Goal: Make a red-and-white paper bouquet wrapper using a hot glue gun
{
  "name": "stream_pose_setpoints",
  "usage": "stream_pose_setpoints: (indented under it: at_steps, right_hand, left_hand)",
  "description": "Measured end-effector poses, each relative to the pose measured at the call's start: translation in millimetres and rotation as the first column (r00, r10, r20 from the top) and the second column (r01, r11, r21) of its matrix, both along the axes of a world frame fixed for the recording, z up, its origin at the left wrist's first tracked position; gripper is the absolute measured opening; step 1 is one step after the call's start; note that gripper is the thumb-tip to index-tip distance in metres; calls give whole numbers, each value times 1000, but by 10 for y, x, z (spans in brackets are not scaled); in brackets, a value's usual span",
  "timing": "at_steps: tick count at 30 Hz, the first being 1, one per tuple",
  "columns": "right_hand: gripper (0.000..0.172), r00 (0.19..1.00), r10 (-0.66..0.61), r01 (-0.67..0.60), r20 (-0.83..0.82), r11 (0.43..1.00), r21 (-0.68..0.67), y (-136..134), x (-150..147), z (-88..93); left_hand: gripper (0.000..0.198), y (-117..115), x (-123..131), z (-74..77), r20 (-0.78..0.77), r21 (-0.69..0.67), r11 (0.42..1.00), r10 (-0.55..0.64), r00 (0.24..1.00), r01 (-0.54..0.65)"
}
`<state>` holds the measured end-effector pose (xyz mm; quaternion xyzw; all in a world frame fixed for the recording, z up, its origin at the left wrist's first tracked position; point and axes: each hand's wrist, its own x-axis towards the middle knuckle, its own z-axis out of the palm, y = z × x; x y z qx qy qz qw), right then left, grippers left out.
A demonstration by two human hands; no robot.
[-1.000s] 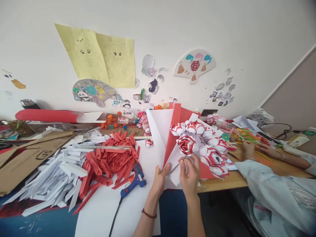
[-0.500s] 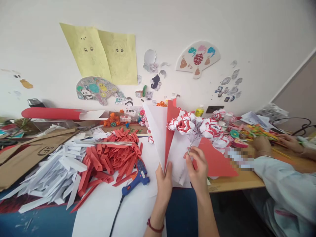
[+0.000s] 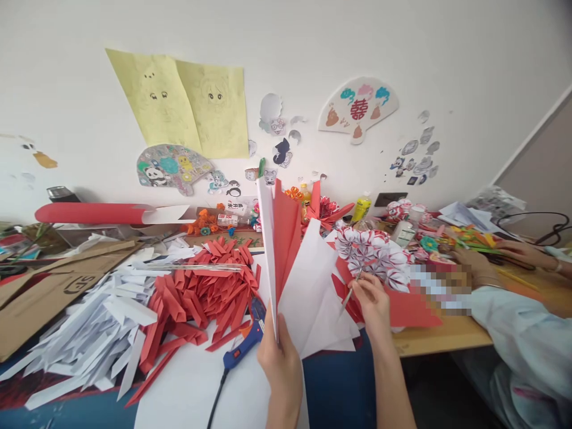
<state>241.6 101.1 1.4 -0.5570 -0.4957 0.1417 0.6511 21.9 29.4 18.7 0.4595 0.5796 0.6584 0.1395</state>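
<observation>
My left hand point(image 3: 281, 363) grips the lower end of a folded red-and-white paper wrapper point(image 3: 286, 241), which stands upright and partly edge-on. Thumb and fingers of my right hand point(image 3: 374, 298) pinch the thin stems of a bunch of red-and-white paper flowers point(image 3: 373, 259). The flowers tilt up and away, right of the wrapper. Between the two hands spreads a white paper sheet point(image 3: 310, 286), part of it behind the wrapper. Just left of my left hand lies a blue hot glue gun point(image 3: 245, 345) with its cord.
Piles of folded white strips point(image 3: 93, 330) and red strips point(image 3: 218, 280) cover the left side, beside flattened cardboard point(image 3: 67, 283). A red paper roll point(image 3: 93, 213) lies at the back. At right, another person's sleeve point(image 3: 513, 333) and hands are over the wooden table point(image 3: 440, 339).
The wrapper has moved left and turned more edge-on. My right hand has shifted right and slightly down with the flowers, so the gap between my hands is wider.
</observation>
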Motion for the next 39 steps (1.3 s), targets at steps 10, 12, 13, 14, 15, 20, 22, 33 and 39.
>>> stream_pose_setpoints:
  at_steps: [10,12,13,14,15,20,22,33,39]
  right_hand:
    - [29,992,-58,70,110,991,-110,65,251,19]
    - [29,987,-80,99,140,987,-130,91,312,5]
    - [29,984,-85,107,155,984,-140,104,336,-7]
    - [30,982,-86,112,169,982,-150,117,355,-21]
    - [31,979,-84,114,184,981,-159,128,368,-36]
    - [37,960,-85,141,266,970,-200,145,358,-96]
    - [39,950,-82,153,303,964,-218,134,333,-115]
    - [37,829,-177,356,530,899,-256,-43,168,-166]
    - [42,793,-202,407,575,878,-252,-136,83,-115]
  left_hand:
    - [50,-190,-323,143,91,-179,859,499,862,-479]
    - [50,-190,-356,166,156,-130,872,488,859,-472]
    - [50,-190,-363,174,184,-112,880,475,860,-462]
    - [52,-191,-365,179,208,-99,887,461,863,-451]
    - [53,-193,-365,182,225,-93,893,451,864,-441]
    - [56,-214,-361,186,267,-74,901,432,862,-428]
    - [56,-225,-355,193,268,-56,908,415,869,-416]
    - [59,-257,-210,179,526,-48,989,143,839,-139]
    - [58,-260,-154,121,648,38,997,-72,758,62]
